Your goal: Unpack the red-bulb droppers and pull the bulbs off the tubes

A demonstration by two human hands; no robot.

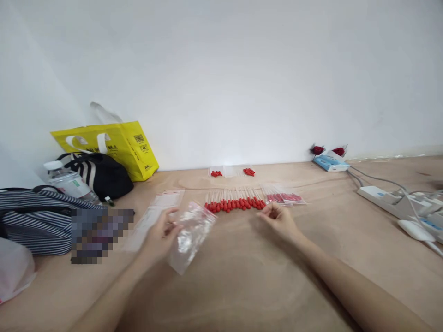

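My left hand [162,233] holds a clear zip bag [194,235] by its side, fingers closed on the plastic. The bag hangs tilted over the table and looks flat. A row of sticks with red tips [235,204] lies in front of me, red ends towards me. At the row's right end is my right hand [277,219], thumb and fingers pinched beside the last red tips. Whether a stick is between those fingertips I cannot make out. Just beyond that hand lie clear bags with red-tipped sticks inside [285,197].
Flat clear bags [155,212] lie behind my left hand. Two small red groups [249,172] rest on clear bags by the wall. Leftward are a yellow bag [138,152], a bottle [69,182] and a striped bag [38,221]. A power strip [384,200] with cables lies right.
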